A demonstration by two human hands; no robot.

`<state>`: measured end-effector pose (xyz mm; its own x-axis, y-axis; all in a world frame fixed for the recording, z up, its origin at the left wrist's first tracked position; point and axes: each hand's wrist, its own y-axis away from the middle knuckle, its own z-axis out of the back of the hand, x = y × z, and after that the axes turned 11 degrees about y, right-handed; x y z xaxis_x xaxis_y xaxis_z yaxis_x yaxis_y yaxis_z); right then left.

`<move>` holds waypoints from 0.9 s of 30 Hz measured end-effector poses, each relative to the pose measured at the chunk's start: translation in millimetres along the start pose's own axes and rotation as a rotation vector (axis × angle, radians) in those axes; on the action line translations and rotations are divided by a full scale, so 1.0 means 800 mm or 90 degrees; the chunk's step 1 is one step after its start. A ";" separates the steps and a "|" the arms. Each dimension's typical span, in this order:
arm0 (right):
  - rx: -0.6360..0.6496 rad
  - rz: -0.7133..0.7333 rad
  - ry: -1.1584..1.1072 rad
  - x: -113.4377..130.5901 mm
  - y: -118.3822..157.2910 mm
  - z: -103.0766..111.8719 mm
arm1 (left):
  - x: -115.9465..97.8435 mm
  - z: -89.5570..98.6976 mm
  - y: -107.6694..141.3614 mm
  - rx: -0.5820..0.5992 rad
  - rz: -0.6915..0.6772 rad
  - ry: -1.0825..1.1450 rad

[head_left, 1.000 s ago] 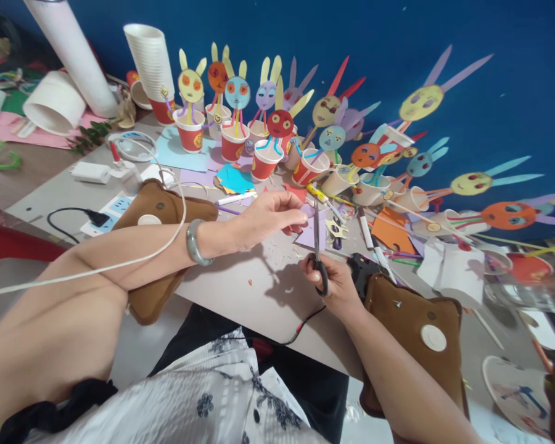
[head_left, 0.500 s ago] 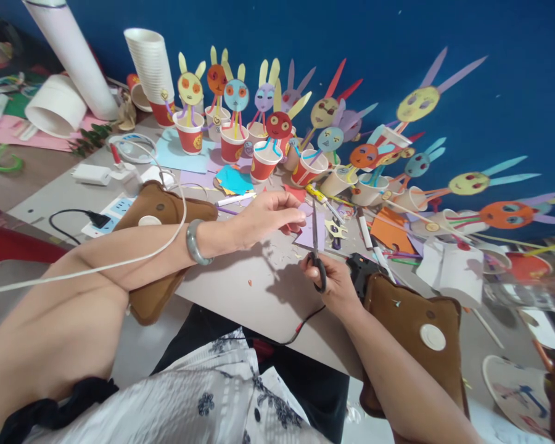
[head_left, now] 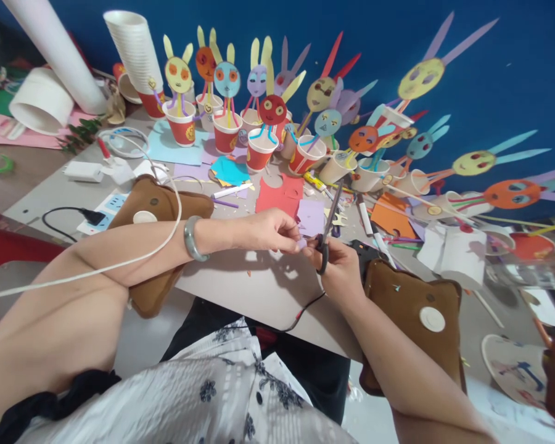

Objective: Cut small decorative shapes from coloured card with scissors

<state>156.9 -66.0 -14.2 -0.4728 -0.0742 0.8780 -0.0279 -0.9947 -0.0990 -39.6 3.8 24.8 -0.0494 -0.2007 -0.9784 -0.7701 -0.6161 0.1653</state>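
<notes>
My left hand (head_left: 277,231), a bangle at its wrist, pinches a small purple paper piece (head_left: 301,244) between thumb and fingertips. Close beside it on the right, my right hand (head_left: 340,265) is wrapped round the black handles of the scissors (head_left: 332,216), whose blades point up and away. The right thumb and fingertip are at the edge of the purple piece. Beyond the hands lie a red paper sheet (head_left: 280,194) with a round cut-out and a purple paper (head_left: 311,217).
Paper cups with rabbit-faced figures (head_left: 260,148) line the blue wall. Brown cushions (head_left: 414,327) lie at both sides. A white cable (head_left: 134,259) crosses over the left forearm. Stacked cups (head_left: 134,55), a power strip (head_left: 108,213), markers and orange paper (head_left: 393,216) are around.
My hands have come together. The right hand has risen slightly with the scissors, now tilted to the right. The small purple piece now shows at the left fingertips, and more red paper is visible.
</notes>
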 end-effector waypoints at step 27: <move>-0.026 0.014 -0.050 -0.020 0.004 -0.006 | 0.007 -0.002 -0.004 -0.006 -0.032 0.041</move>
<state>160.3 -67.4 -30.4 -0.4025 -0.1028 0.9096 -0.0545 -0.9892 -0.1359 -36.4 3.5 19.0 0.0308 -0.2183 -0.9754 -0.7644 -0.6339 0.1177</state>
